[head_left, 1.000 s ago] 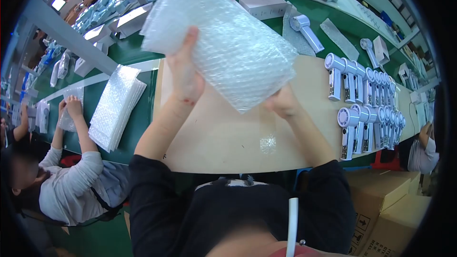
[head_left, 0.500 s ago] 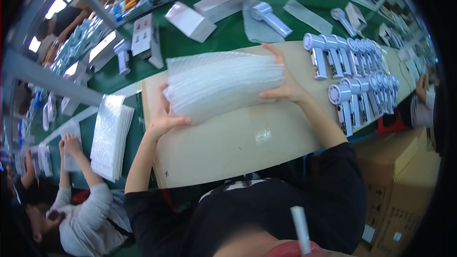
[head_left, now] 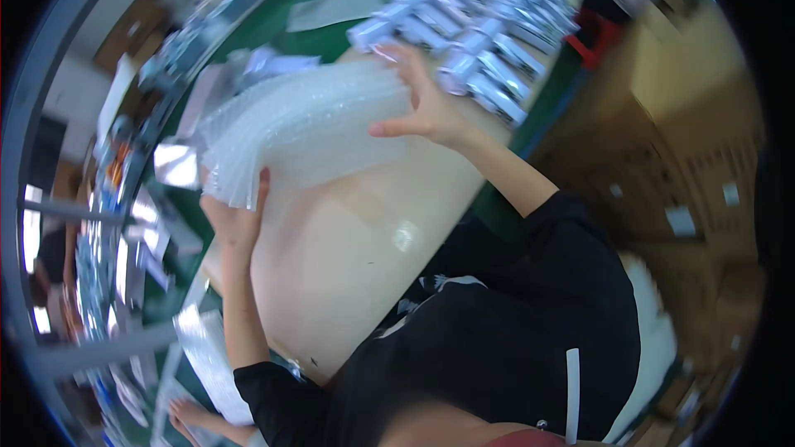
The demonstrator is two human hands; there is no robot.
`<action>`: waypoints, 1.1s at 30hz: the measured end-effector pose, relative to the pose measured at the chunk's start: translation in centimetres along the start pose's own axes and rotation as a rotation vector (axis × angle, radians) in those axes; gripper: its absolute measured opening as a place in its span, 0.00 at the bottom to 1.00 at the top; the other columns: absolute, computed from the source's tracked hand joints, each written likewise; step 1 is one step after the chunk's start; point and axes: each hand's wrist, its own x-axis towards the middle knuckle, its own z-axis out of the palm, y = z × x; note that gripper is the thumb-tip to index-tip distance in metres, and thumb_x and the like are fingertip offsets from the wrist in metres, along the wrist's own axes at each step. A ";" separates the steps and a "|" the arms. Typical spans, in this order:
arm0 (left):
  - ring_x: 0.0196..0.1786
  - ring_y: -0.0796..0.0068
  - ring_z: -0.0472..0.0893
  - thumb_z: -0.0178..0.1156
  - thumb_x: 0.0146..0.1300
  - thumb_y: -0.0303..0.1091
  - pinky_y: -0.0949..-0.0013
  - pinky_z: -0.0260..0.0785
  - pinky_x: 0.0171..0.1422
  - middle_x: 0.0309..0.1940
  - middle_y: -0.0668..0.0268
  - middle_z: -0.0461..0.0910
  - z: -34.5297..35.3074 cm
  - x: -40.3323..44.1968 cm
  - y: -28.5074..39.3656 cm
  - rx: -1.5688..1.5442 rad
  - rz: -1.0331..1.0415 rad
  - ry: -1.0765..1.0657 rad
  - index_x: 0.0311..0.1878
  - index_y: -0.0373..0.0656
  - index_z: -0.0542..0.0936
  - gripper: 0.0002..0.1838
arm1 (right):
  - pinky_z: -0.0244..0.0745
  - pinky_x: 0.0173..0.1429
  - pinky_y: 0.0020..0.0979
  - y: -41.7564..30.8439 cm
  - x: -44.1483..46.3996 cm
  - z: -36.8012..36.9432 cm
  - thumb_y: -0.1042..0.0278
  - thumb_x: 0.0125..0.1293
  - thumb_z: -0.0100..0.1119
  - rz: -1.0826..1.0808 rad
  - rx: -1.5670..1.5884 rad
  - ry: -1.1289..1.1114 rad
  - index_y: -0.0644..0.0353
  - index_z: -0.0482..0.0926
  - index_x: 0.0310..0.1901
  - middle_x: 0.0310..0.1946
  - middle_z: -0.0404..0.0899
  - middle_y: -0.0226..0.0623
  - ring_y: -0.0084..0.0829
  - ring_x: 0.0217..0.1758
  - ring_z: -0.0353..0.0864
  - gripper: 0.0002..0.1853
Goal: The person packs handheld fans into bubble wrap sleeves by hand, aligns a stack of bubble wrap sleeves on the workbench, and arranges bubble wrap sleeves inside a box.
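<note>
A thick stack of clear bubble wrap bags (head_left: 319,120) is raised over the beige board (head_left: 339,240), bowed in the middle with its left end drooping. My left hand (head_left: 234,217) grips that drooping end, thumb on the near side. At the other end, my right hand (head_left: 431,112) clasps the stack between its thumb and fingers. Just beyond my right hand, pale lilac handheld fans (head_left: 464,66) lie in rows on the board.
A second bubble wrap stack (head_left: 207,352) lies at lower left, near a co-worker's hand (head_left: 189,414). White boxes (head_left: 178,164) and a flat clear bag (head_left: 335,10) rest on the green table (head_left: 248,29). Cardboard cartons (head_left: 646,170) stand at right. A metal frame bar (head_left: 108,352) crosses the left.
The view has turned, so the fans now appear at the top and the board runs diagonally. Both hands keep hold of the stack, whose left end now bends downward more.
</note>
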 end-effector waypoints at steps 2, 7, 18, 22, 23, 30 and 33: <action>0.40 0.65 0.80 0.66 0.50 0.30 0.67 0.70 0.46 0.38 0.58 0.81 2.4 3.1 3.9 0.000 0.160 -0.046 0.46 0.35 0.75 0.20 | 0.48 0.72 0.43 -4.3 -1.7 -3.4 0.61 0.37 0.80 -0.222 -0.531 0.148 0.59 0.47 0.69 0.70 0.49 0.43 0.42 0.72 0.50 0.60; 0.40 0.52 0.79 0.67 0.40 0.29 0.64 0.71 0.44 0.40 0.56 0.79 9.4 6.7 13.6 0.006 0.785 -0.416 0.47 0.39 0.74 0.26 | 0.52 0.70 0.44 -14.8 -6.6 -6.2 0.62 0.37 0.75 -0.311 -1.230 0.136 0.53 0.63 0.64 0.63 0.62 0.44 0.46 0.68 0.58 0.47; 0.46 0.52 0.78 0.67 0.40 0.30 0.61 0.70 0.48 0.47 0.53 0.77 17.4 0.1 27.3 -0.621 1.410 -0.926 0.51 0.37 0.71 0.30 | 0.71 0.55 0.37 -28.0 -27.5 -1.9 0.68 0.43 0.70 0.510 -1.137 0.651 0.60 0.74 0.44 0.50 0.76 0.47 0.45 0.53 0.76 0.24; 0.62 0.46 0.65 0.62 0.54 0.36 0.56 0.58 0.66 0.62 0.46 0.61 23.9 -5.3 32.7 -0.772 1.372 -1.160 0.65 0.35 0.59 0.37 | 0.75 0.46 0.31 -32.6 -37.0 -2.1 0.72 0.45 0.67 0.544 -1.345 1.154 0.64 0.71 0.50 0.45 0.77 0.44 0.34 0.46 0.79 0.27; 0.62 0.46 0.64 0.60 0.58 0.40 0.55 0.57 0.66 0.62 0.46 0.61 26.1 -7.0 34.0 -0.776 1.353 -1.248 0.65 0.34 0.59 0.36 | 0.74 0.44 0.30 -33.5 -40.4 -2.3 0.74 0.46 0.66 0.534 -1.423 1.290 0.65 0.71 0.50 0.42 0.78 0.43 0.30 0.44 0.79 0.26; 0.70 0.49 0.55 0.45 0.66 0.56 0.55 0.46 0.73 0.67 0.45 0.55 45.7 -20.7 40.5 -0.475 1.436 -1.016 0.67 0.31 0.57 0.38 | 0.70 0.57 0.32 -41.3 -47.7 -8.8 0.60 0.64 0.59 -0.322 -0.278 2.102 0.67 0.68 0.59 0.53 0.75 0.44 0.38 0.53 0.76 0.26; 0.73 0.53 0.51 0.43 0.66 0.60 0.55 0.41 0.75 0.70 0.46 0.51 46.8 -21.8 41.0 -0.399 1.421 -0.867 0.67 0.27 0.56 0.42 | 0.68 0.60 0.34 -42.2 -50.3 -12.2 0.58 0.64 0.58 -0.187 -0.123 2.080 0.67 0.68 0.59 0.55 0.73 0.43 0.37 0.56 0.73 0.27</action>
